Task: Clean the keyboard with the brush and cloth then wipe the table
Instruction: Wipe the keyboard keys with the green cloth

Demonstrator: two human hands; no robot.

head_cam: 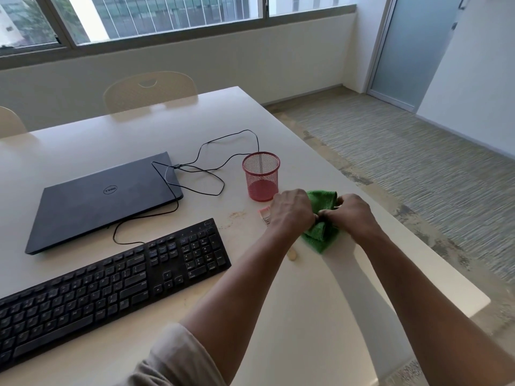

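Observation:
A green cloth (pixel 320 235) lies bunched on the white table (pixel 306 302) near its right edge. My left hand (pixel 292 210) and my right hand (pixel 352 215) both grip it, fingers curled into the folds. A brush lies under my left forearm: its pink bristle end (pixel 264 214) shows left of the hand and its pale wooden handle tip (pixel 292 256) shows below the arm. The black keyboard (pixel 111 285) lies to the left, dusty, with crumbs on the table beside its top right corner.
A closed dark laptop (pixel 103 201) lies behind the keyboard, with a thin black cable (pixel 211 162) looping across the table. A red mesh pen cup (pixel 261 176) stands just behind my left hand. Two pale chairs stand at the far side. The table's right edge is close.

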